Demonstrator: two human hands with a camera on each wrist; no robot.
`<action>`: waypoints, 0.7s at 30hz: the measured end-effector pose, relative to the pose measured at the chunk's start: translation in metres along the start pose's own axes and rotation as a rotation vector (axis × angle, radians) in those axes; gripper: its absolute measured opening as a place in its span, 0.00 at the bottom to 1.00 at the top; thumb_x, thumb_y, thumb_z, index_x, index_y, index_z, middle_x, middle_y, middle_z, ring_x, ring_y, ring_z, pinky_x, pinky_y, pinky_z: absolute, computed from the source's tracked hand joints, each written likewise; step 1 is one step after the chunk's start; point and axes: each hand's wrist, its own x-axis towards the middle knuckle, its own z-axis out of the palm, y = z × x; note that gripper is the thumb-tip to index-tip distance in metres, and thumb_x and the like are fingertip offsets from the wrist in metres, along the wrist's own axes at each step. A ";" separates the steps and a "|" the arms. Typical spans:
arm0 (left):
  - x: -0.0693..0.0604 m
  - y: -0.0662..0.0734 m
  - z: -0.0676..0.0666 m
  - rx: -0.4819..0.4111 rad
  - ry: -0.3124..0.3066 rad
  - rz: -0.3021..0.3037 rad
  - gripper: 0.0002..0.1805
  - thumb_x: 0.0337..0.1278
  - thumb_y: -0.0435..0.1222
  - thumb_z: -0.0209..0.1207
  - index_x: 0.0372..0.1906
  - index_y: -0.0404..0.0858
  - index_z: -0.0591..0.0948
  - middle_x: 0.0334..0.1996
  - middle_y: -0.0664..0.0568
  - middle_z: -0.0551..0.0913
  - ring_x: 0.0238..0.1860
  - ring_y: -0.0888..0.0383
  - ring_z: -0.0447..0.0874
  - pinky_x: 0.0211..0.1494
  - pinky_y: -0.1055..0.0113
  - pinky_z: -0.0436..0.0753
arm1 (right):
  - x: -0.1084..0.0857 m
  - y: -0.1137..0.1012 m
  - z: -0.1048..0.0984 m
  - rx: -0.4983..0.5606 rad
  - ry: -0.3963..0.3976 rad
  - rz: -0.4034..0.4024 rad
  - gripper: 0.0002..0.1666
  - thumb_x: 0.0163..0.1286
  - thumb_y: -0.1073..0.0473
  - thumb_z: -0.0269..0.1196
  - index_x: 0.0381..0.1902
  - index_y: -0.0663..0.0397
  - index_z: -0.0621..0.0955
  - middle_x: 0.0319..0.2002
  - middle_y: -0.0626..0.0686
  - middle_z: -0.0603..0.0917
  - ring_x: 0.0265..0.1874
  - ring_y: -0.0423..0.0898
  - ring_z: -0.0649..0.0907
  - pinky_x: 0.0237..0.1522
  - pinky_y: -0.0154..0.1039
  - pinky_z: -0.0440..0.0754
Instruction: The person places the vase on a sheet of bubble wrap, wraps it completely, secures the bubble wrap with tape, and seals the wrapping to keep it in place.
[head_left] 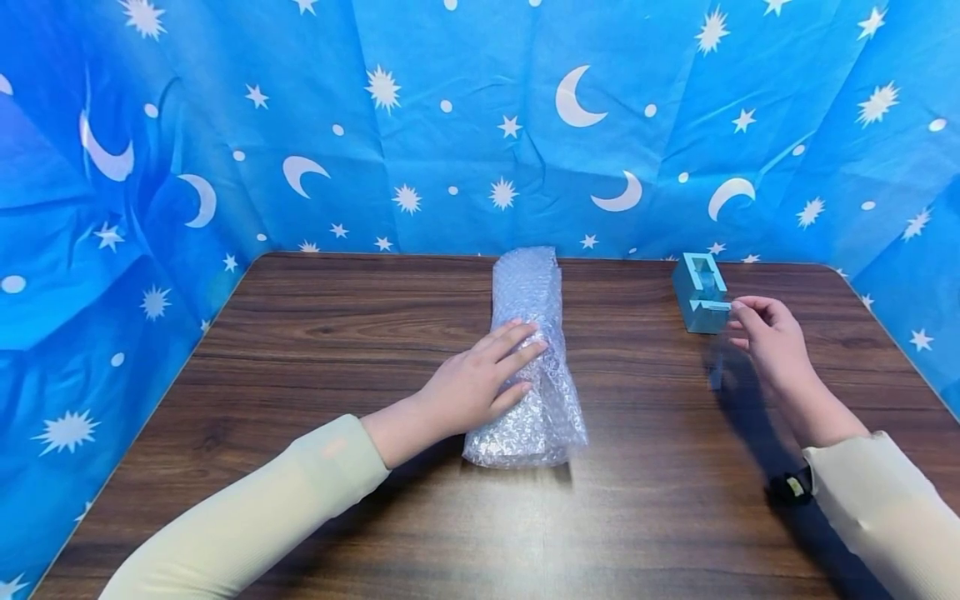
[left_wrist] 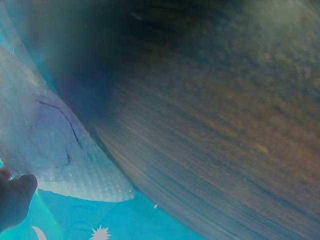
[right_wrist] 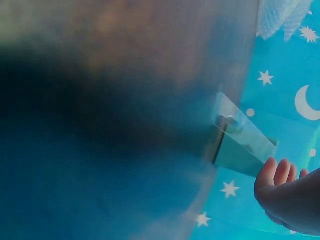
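Observation:
A bubble-wrapped bundle (head_left: pixel 528 287) lies lengthwise on the table, its near end wider than its far end. My left hand (head_left: pixel 476 375) rests on top of it with the fingers extended and slightly spread. In the left wrist view, part of the bubble wrap (left_wrist: pixel 55 135) shows beside my thumb (left_wrist: pixel 17 197). A light teal tape dispenser (head_left: pixel 697 292) stands at the back right. At its cutting edge, my right hand (head_left: pixel 776 342) pinches the end of the clear tape between thumb and forefinger. The right wrist view also has this dispenser (right_wrist: pixel 242 145), beside the curled fingers.
The dark wood-grain table (head_left: pixel 337 333) ends at a blue cloth backdrop (head_left: pixel 465 133) with white moons and stars, which surrounds the back and sides. A black wristband (head_left: pixel 793 486) sits at my right cuff. Bare tabletop separates the bundle from the dispenser.

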 end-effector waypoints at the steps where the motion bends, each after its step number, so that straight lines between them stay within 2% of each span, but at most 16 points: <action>1: 0.000 0.000 0.000 0.002 -0.002 0.001 0.30 0.75 0.45 0.56 0.76 0.43 0.68 0.79 0.44 0.65 0.81 0.45 0.61 0.68 0.51 0.82 | 0.000 0.002 0.000 0.034 0.004 0.021 0.02 0.81 0.49 0.51 0.46 0.35 0.70 0.44 0.37 0.71 0.42 0.29 0.77 0.40 0.19 0.81; 6: 0.002 0.000 0.000 0.010 -0.008 0.003 0.30 0.75 0.45 0.55 0.77 0.43 0.68 0.79 0.44 0.64 0.81 0.45 0.61 0.66 0.52 0.83 | 0.003 0.008 -0.005 0.184 -0.018 0.103 0.04 0.81 0.49 0.51 0.47 0.39 0.69 0.44 0.39 0.72 0.41 0.30 0.78 0.39 0.21 0.81; 12: 0.003 0.000 -0.002 0.011 -0.009 0.002 0.30 0.75 0.45 0.55 0.77 0.43 0.68 0.79 0.45 0.64 0.81 0.46 0.60 0.65 0.52 0.84 | 0.008 0.010 -0.014 0.337 -0.128 0.265 0.07 0.81 0.51 0.52 0.50 0.44 0.67 0.39 0.38 0.78 0.39 0.31 0.82 0.38 0.25 0.85; 14: 0.003 0.000 -0.002 0.011 -0.009 0.003 0.30 0.75 0.45 0.55 0.77 0.43 0.68 0.79 0.45 0.64 0.81 0.45 0.60 0.65 0.52 0.84 | 0.010 0.011 -0.018 0.385 -0.184 0.333 0.05 0.81 0.53 0.50 0.48 0.46 0.72 0.36 0.38 0.82 0.37 0.32 0.84 0.38 0.28 0.86; 18: 0.003 0.000 -0.002 0.010 -0.009 0.002 0.30 0.75 0.45 0.55 0.77 0.43 0.68 0.79 0.45 0.64 0.81 0.45 0.61 0.65 0.52 0.84 | 0.014 0.012 -0.023 0.366 -0.318 0.410 0.19 0.83 0.54 0.46 0.36 0.41 0.82 0.30 0.39 0.87 0.33 0.34 0.87 0.37 0.32 0.88; 21: 0.003 0.001 -0.002 0.007 -0.012 -0.003 0.30 0.75 0.45 0.55 0.77 0.43 0.68 0.80 0.45 0.63 0.81 0.45 0.60 0.65 0.52 0.84 | 0.016 0.013 -0.025 0.281 -0.382 0.400 0.22 0.84 0.53 0.45 0.33 0.34 0.83 0.30 0.37 0.86 0.33 0.33 0.86 0.38 0.33 0.87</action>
